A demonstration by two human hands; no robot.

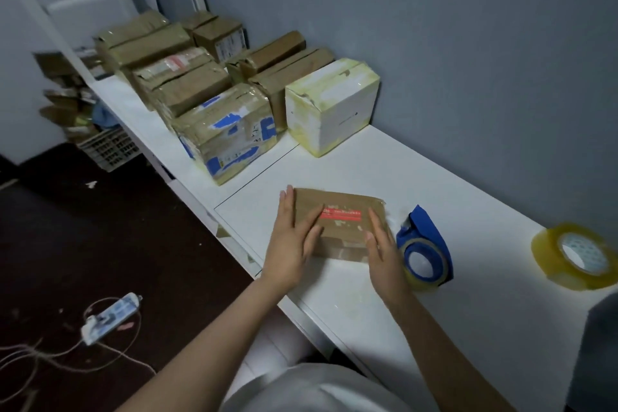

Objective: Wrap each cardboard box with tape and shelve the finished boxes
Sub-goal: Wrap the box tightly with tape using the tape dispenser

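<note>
Two hands press flat, fingers spread, on a small flat brown cardboard box [337, 224]: left hand [294, 237], right hand [381, 251], on the white worktop [434, 184] beside a blue tape dispenser [424, 251].

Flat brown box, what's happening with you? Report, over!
Left hand flat on flat brown box, right hand flat on its right edge. Box on white table, unshelved. Blue tape dispenser just right of it.

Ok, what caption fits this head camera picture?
The left hand and right hand lie flat on a box beside a tape dispenser, taped boxes behind.
</note>
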